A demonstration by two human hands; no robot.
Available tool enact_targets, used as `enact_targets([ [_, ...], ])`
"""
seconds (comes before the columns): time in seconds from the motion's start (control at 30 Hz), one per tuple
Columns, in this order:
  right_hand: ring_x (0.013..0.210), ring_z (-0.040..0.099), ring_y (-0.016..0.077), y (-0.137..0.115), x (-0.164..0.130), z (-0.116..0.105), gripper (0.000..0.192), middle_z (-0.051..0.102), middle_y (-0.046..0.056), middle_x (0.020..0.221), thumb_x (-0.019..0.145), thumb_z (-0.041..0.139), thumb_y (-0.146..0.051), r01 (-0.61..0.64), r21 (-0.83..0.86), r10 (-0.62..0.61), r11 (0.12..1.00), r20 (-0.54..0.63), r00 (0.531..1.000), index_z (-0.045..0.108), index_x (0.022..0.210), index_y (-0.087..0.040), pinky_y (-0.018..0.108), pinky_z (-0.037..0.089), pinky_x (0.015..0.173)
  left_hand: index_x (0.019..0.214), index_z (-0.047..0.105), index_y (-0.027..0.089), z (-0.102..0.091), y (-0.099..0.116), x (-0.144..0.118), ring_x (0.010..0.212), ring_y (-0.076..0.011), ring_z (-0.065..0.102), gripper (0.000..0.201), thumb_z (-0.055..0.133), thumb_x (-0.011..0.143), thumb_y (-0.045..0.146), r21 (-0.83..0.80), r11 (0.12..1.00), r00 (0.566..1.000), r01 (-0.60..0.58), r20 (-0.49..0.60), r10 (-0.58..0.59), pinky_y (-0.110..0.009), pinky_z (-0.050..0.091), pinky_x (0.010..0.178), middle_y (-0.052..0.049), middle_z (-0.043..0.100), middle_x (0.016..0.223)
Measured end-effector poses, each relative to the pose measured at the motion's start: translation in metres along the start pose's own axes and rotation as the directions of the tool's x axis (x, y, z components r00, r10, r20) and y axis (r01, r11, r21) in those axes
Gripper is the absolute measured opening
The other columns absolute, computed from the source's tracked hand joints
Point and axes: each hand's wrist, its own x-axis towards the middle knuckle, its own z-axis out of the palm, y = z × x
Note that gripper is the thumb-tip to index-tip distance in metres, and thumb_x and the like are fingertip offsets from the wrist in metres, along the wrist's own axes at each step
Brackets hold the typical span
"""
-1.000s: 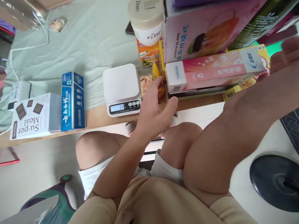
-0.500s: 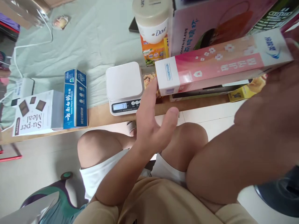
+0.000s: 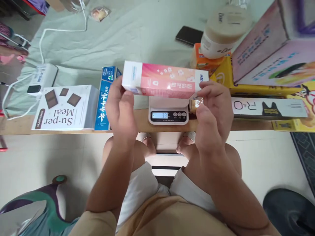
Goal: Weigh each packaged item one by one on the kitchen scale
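A long pink-and-white toothpaste box is held level between my two hands, over a white digital kitchen scale. My left hand is closed on its left end, thumb in front and fingers behind. At the other end, my right hand grips with thumb and fingers. The box hides most of the weighing plate; whether they touch I cannot tell. On the scale's display, 33 shows. Behind my left hand stands a blue toothpaste box, and a small wrapped snack lies beside the scale, partly behind my right hand.
A white Su-per Meal box and a power strip with cables are at left. To the right are a Dove jar on an orange box, a long white box and a large pink carton. A phone lies behind.
The pink toothpaste box has come left from the right side to above the scale. My left hand has gone from open fingers to holding its left end. The view has shifted right.
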Motion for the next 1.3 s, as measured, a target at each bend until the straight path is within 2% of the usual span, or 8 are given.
enact_targets([
  [0.13, 0.125, 0.058, 0.023, 0.036, 0.013, 0.026, 0.022, 0.059, 0.005, 0.114, 0.088, 0.051, -0.028, 0.064, -0.049, -0.064, 0.997, -0.001, 0.998, 0.06, 0.108, -0.025, 0.052, 0.041, 0.121, 0.122, 0.072, 0.025, -0.008, -0.022, -0.008, 0.116, -0.0272, 0.069, 0.052, 0.069, 0.089, 0.065, 0.015, 0.996, 0.995, 0.093, -0.042, -0.092, -0.044, 0.054, 0.105, -0.007, 0.075, 0.121],
  [0.37, 0.134, 0.058, 0.0252, 0.044, 0.036, 0.022, 0.031, 0.063, 0.006, 0.127, 0.088, 0.055, -0.031, -0.042, -0.057, 0.044, 0.997, 0.035, 0.998, 0.063, 0.116, -0.024, 0.056, 0.038, 0.126, 0.122, 0.068, 0.023, -0.008, -0.036, -0.016, 0.118, -0.0264, 0.067, 0.057, 0.057, 0.094, 0.072, 0.162, 0.979, 0.989, 0.127, -0.093, -0.112, -0.044, 0.055, 0.105, -0.01, 0.072, 0.124],
  [0.47, 0.133, 0.06, 0.023, 0.045, 0.033, 0.014, 0.027, 0.068, 0.004, 0.121, 0.082, 0.055, -0.032, 0.039, 0.043, -0.034, 0.998, -0.104, 0.994, 0.069, 0.105, -0.024, 0.054, 0.03, 0.134, 0.126, 0.065, 0.026, -0.013, -0.041, -0.02, 0.127, -0.0264, 0.062, 0.055, 0.058, 0.095, 0.071, 0.16, 0.98, 0.986, 0.118, -0.137, -0.097, -0.044, 0.048, 0.113, -0.008, 0.067, 0.132],
  [0.57, 0.114, 0.067, 0.0203, 0.046, 0.03, 0.012, 0.016, 0.064, 0.002, 0.095, 0.08, 0.055, -0.032, 0.091, 0.086, -0.059, 0.992, -0.313, 0.948, 0.069, 0.087, -0.027, 0.05, 0.041, 0.128, 0.128, 0.064, 0.031, -0.017, -0.045, -0.023, 0.13, -0.0252, 0.06, 0.049, 0.059, 0.095, 0.066, 0.117, 0.991, 0.99, 0.063, -0.13, -0.047, -0.042, 0.045, 0.117, -0.005, 0.064, 0.134],
  [0.63, 0.105, 0.067, 0.0195, 0.046, 0.028, 0.015, 0.013, 0.058, 0.001, 0.088, 0.078, 0.055, -0.032, 0.076, 0.075, -0.044, 0.994, -0.357, 0.933, 0.067, 0.082, -0.027, 0.051, 0.047, 0.122, 0.129, 0.063, 0.033, -0.017, -0.046, -0.023, 0.13, -0.0252, 0.059, 0.046, 0.059, 0.096, 0.065, 0.093, 0.995, 0.992, 0.03, -0.126, -0.018, -0.043, 0.044, 0.117, -0.005, 0.063, 0.134],
  [0.97, 0.106, 0.068, 0.0232, 0.044, 0.028, 0.024, 0.012, 0.054, 0.003, 0.089, 0.074, 0.057, -0.03, 0.027, 0.109, 0.004, 0.994, -0.273, 0.962, 0.065, 0.084, -0.028, 0.058, 0.049, 0.122, 0.128, 0.062, 0.04, -0.007, -0.05, -0.022, 0.132, -0.0271, 0.057, 0.047, 0.059, 0.092, 0.071, 0.1, 0.993, 0.993, 0.069, -0.097, -0.059, -0.047, 0.045, 0.118, -0.004, 0.06, 0.135],
  [1.1, 0.115, 0.067, 0.0229, 0.039, 0.028, 0.017, 0.02, 0.061, 0.003, 0.098, 0.073, 0.06, -0.025, -0.092, 0.064, 0.104, 0.994, -0.212, 0.972, 0.067, 0.092, -0.029, 0.056, 0.048, 0.121, 0.135, 0.056, 0.037, -0.009, -0.061, -0.022, 0.134, -0.0278, 0.057, 0.052, 0.056, 0.094, 0.07, 0.111, 0.992, 0.997, 0.06, -0.055, -0.054, -0.047, 0.052, 0.111, -0.006, 0.057, 0.139],
  [1.3, 0.132, 0.061, 0.0193, 0.04, 0.028, 0.012, 0.028, 0.062, 0.004, 0.122, 0.08, 0.055, -0.019, -0.117, -0.053, 0.114, 0.992, -0.057, 0.992, 0.061, 0.106, -0.026, 0.052, 0.046, 0.121, 0.152, 0.039, 0.04, -0.008, -0.075, -0.02, 0.157, -0.0332, 0.04, 0.071, 0.062, 0.092, 0.069, 0.111, 0.991, 0.995, 0.072, 0.062, -0.079, -0.055, 0.041, 0.129, -0.006, 0.044, 0.162],
])
